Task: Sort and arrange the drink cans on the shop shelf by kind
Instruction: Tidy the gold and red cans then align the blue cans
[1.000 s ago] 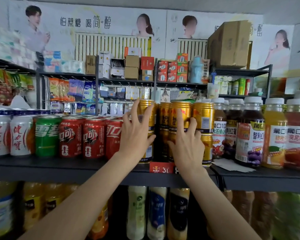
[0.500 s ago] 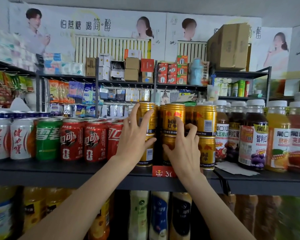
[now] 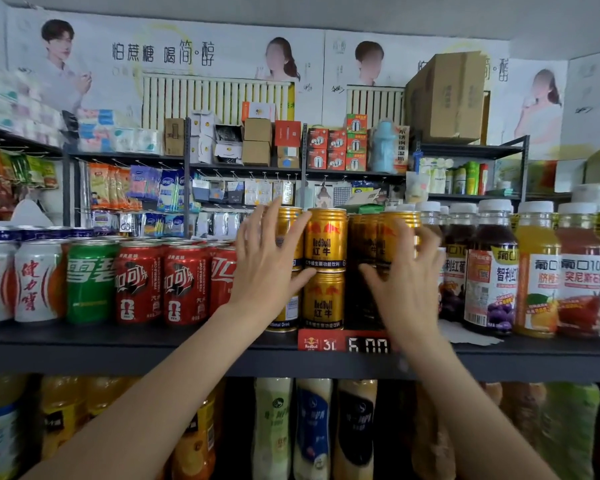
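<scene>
Gold Red Bull cans stand two high in three stacks mid-shelf: a left stack [image 3: 289, 220], a middle stack [image 3: 326, 242] and a right stack [image 3: 369, 239]. My left hand [image 3: 267, 268] lies flat with spread fingers against the left stack, its thumb touching the middle stack. My right hand [image 3: 404, 285], blurred, hovers with fingers apart against the right stack and holds nothing. To the left stand red cola cans [image 3: 137, 282], one green can [image 3: 90, 282] and white cans [image 3: 35, 282].
The dark shelf [image 3: 118, 344] carries a red price tag [image 3: 343, 342] on its front edge. Juice bottles [image 3: 537, 271] crowd the right side, touching the gold cans. More bottles [image 3: 312, 427] fill the shelf below. Boxes and packets fill the racks behind.
My right hand has moved right, from the middle gold stack to the right stack, uncovering the middle cans. My left hand has stayed against the left stack.
</scene>
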Demonstrator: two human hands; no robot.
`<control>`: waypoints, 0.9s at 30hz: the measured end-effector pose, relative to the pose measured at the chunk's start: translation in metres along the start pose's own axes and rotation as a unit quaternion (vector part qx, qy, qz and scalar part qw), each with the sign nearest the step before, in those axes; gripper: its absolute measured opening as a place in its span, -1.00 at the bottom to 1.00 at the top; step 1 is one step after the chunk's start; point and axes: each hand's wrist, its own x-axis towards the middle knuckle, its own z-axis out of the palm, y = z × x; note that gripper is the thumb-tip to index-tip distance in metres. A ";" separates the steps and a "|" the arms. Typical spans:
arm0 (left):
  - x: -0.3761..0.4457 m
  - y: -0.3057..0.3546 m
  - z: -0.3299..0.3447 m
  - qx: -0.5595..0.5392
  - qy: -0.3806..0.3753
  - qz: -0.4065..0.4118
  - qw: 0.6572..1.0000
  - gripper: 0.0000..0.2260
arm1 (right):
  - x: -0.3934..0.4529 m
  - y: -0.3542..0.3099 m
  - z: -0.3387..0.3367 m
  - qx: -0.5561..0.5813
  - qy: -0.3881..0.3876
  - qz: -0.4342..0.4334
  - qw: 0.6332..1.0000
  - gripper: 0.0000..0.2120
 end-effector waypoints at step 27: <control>0.026 0.029 0.005 0.010 -0.049 0.039 0.998 -0.08 | 0.008 0.023 0.005 0.179 -0.173 0.076 0.966 -0.20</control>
